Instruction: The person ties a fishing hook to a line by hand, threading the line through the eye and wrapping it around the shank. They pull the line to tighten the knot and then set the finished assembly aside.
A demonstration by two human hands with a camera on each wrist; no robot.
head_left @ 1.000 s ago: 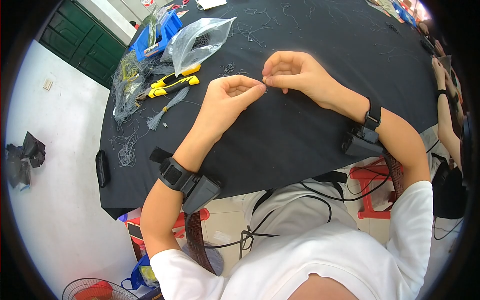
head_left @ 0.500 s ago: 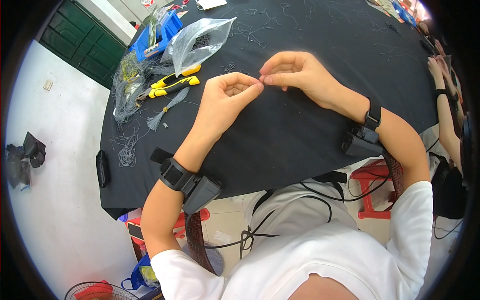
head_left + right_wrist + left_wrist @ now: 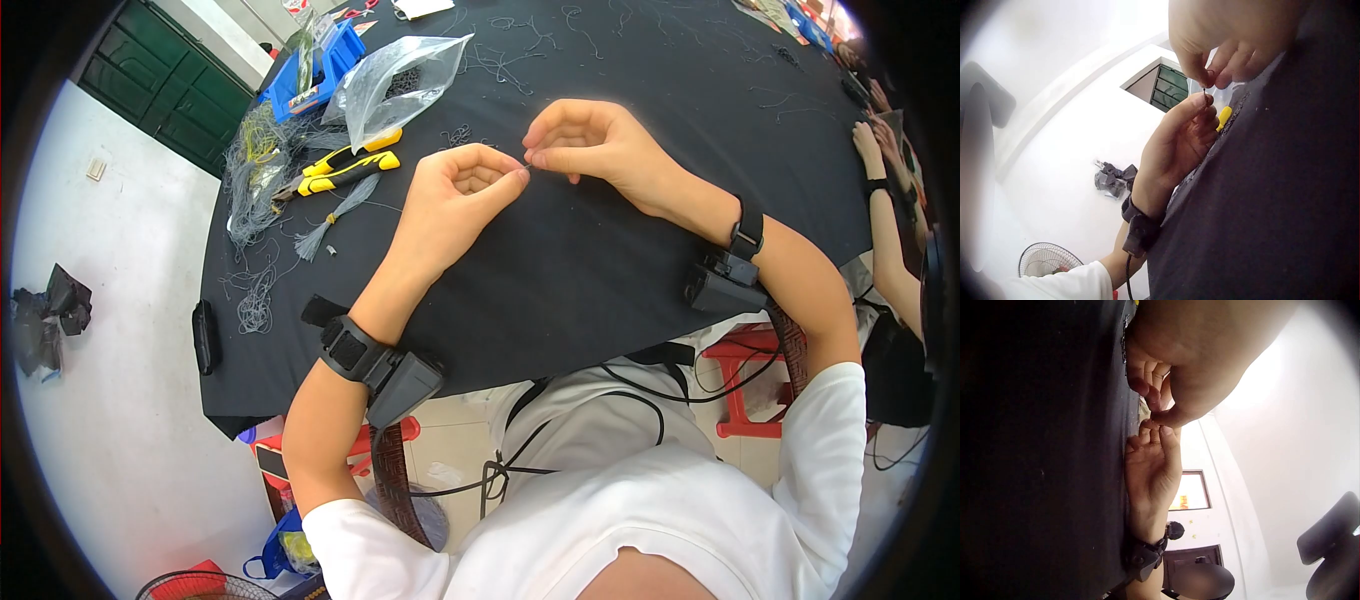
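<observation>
My left hand (image 3: 448,205) and right hand (image 3: 598,150) meet fingertip to fingertip above the black-covered table. Between them, in the right wrist view, is a thin, dark, hook-like piece (image 3: 1204,92), very small and mostly covered by fingertips. The left thumb and forefinger pinch its lower end, and the right thumb and forefinger pinch its upper end. The remaining fingers of both hands curl loosely inward. Just behind the left hand lies a little heap of small dark pieces (image 3: 460,136).
Yellow-and-black pliers (image 3: 345,172), a tied bundle of grey line (image 3: 338,217) and tangled line (image 3: 255,300) lie to the left. Behind stand a clear plastic bag (image 3: 420,85) and a blue bin (image 3: 315,75). Another person's hands (image 3: 870,145) are at the far right.
Both hands shift slightly left, then slightly back right, still pinching close together. The other person's hand at the far right moves a little.
</observation>
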